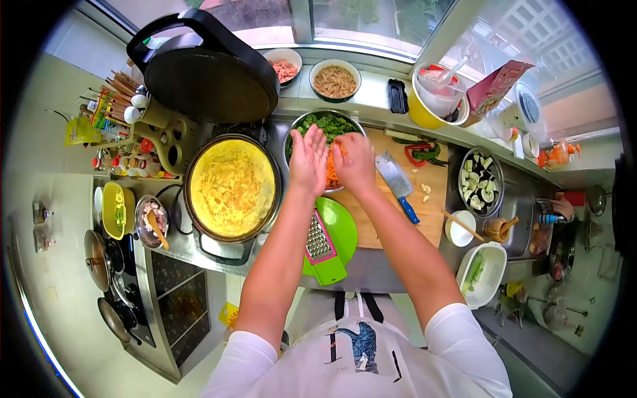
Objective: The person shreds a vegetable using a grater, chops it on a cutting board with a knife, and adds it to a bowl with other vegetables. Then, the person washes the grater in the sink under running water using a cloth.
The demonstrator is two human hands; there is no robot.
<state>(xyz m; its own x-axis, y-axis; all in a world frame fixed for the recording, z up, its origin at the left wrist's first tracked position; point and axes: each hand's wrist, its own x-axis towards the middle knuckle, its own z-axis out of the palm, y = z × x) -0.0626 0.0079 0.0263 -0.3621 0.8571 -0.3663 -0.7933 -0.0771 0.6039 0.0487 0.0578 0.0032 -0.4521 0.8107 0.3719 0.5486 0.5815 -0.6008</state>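
Observation:
Both hands are above a metal bowl (290, 123) of green leaves (325, 122) and shredded carrot (331, 174). My left hand (309, 158) is open, its palm up and fingers stretched toward the window. Beside it, my right hand (355, 159) has its fingers curled at the carrot shreds; what they hold, if anything, is hidden. A green plate (345, 225) carries a green grater (321, 245) just below the bowl. On the wooden cutting board (424, 235) lie a cleaver (396, 182), garlic cloves (426, 192) and red and green peppers (422, 154).
An open round pan (257, 229) with a yellow pancake (232, 188) stands at the left, its black lid (209, 83) raised. Bowls of meat (335, 81) line the windowsill. Cut eggplant (478, 182), a white bowl (458, 231) and a white basket (492, 275) are at the right.

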